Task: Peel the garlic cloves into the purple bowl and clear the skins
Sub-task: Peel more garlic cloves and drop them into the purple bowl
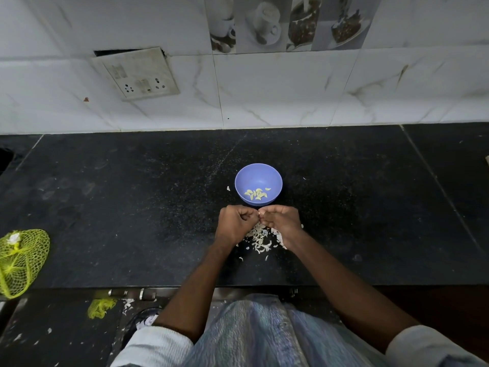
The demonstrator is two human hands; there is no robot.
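1. A dark, speckled stone bench [105, 207] ran the full width of the view, its back edge meeting a wall of white marbled tiles [264, 96]. A grimy switch plate [135, 72] hung loose on the wall toward the left.

2. A yellow mesh bag [21, 260] lay at the bench's left end, near the front edge.

3. A purple bowl [258, 172] stood mid-bench, about halfway between back and front edge. It held a small cluster of peeled cloves [256, 194], pale yellowish and curved, lying on its floor.

4. The person's left hand [234, 223] and right hand [281, 221] met just in front of the bowl, knuckles up, fingers curled inward so the tips came together. They seemed to pinch a garlic clove [260, 213] between them, of which only a pale speck showed.

5. A loose heap of papery white skins [260, 238] lay on the bench beneath and between the wrists, with a few stray flakes nearer the front edge and beside the bowl.

6. Judged from this, peeling was in hand and clearing not begun. The next move called for stripping off the last skin, then dropping the bare clove forward into the bowl.
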